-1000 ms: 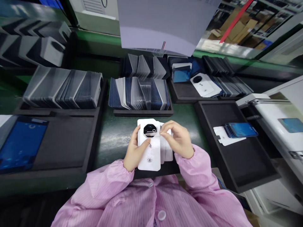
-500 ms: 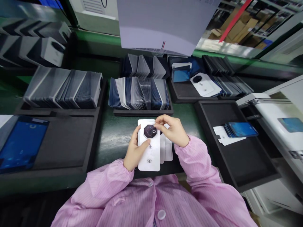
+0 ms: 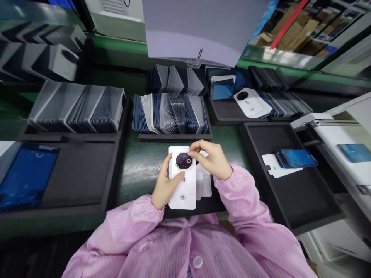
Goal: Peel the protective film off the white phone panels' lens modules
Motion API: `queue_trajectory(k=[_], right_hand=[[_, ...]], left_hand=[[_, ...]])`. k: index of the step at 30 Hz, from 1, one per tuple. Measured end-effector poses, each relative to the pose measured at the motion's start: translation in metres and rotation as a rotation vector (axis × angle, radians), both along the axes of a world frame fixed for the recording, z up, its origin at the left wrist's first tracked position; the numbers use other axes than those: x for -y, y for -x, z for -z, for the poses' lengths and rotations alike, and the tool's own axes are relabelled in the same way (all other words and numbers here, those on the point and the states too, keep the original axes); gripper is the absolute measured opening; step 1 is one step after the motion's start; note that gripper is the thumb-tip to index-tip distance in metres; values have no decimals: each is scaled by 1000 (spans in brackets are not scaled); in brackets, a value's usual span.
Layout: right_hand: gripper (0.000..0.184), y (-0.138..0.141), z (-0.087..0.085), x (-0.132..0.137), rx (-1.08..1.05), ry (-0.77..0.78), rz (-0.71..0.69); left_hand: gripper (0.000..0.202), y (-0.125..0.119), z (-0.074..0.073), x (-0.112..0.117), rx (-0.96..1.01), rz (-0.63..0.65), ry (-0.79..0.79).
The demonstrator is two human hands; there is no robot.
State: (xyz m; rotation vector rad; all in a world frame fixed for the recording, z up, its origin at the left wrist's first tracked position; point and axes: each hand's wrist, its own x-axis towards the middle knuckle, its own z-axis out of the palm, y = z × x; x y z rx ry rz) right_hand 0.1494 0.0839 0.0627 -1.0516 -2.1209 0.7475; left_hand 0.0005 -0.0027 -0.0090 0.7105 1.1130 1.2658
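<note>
A white phone back cover (image 3: 188, 185) with a dark octagonal camera panel (image 3: 183, 161) lies upright in front of me. My left hand (image 3: 166, 181) grips it by the left edge, with the thumb resting on its face below the panel. At the panel's upper right corner, the thumb and fingertips of my right hand (image 3: 210, 156) are pinched together. Whatever they hold, if anything, is too small to make out. More white covers (image 3: 206, 185) lie partly hidden beneath and to the right of the held one.
A black tray (image 3: 174, 137) of fanned phone panels (image 3: 171, 116) stands just beyond my hands. To the left is a tray with a blue-filmed panel (image 3: 26, 173). On the right, a tray (image 3: 301, 200) holds stacked blue-faced panels (image 3: 298, 158). A white machine (image 3: 336, 143) stands beyond it.
Both hands and the cover are nearly still. The right fingertips have shifted very slightly left at the panel's corner, and the reflection on the dark panel differs.
</note>
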Motion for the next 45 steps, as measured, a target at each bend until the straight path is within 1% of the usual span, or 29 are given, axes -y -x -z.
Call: queue_trajectory(k=[7,11,16,19,22,26,28,30,33,36,40,45], right_hand=[[7,2,6,-1,63,-30,-41],[8,2,7,1,118,-95,-54],[8,3,10,8,254,-186,-63],[10,3,12,15,296,-249,-63],[15,5,17,21,232,-302,-25],[17,6,33,30,33,-383,69],[21,5,41,35,-50,-417,34],[26,4,47,41,-122,-443,-44],[33,4,49,47,-177,-458,-136],[37,4,48,51,-168,-453,-157],[36,3,49,53,-168,-439,-161],[25,3,50,55,-176,-449,-213]], left_hand=[[66,0,2,0,-2,8,-8],[66,0,3,0,0,10,-5],[66,0,2,0,14,10,66],[63,0,0,0,5,-8,94],[63,0,-2,-1,16,-26,98],[62,0,-4,-2,20,-44,101],[61,0,-4,-2,2,-48,106],[60,0,-4,-2,-29,-58,94],[59,1,-4,-2,-70,-73,68],[60,2,-5,-3,-90,-78,80],[58,3,-4,-3,-142,-64,86],[60,5,0,0,-189,-41,43]])
